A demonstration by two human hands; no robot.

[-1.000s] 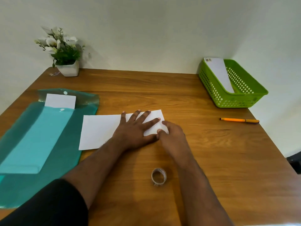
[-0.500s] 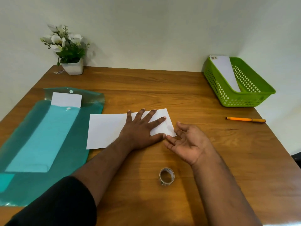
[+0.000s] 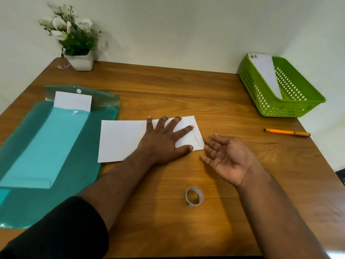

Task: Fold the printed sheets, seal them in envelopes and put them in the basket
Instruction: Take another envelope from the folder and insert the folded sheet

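A white envelope [image 3: 119,139] lies flat in the middle of the wooden table. My left hand [image 3: 164,141] presses on its right half with fingers spread straight. Just off the envelope's right end my right hand [image 3: 225,157] lies palm up, fingers relaxed, holding nothing; its fingertips are at the envelope's lower right corner. A green basket [image 3: 291,107] stands at the back right, with one white envelope [image 3: 267,73] leaning inside it. A roll of clear tape [image 3: 194,196] stands on the table in front of my hands.
A teal plastic folder [image 3: 28,193] lies open at the left, white sheets [image 3: 72,100] sticking out of its top. A white pot of flowers [image 3: 80,60] stands at the back left corner. An orange pen [image 3: 287,132] lies near the right edge.
My right hand has lifted off the envelope's right end and turned palm up, then slid a little to the right. My left hand has stayed pressed on the envelope.
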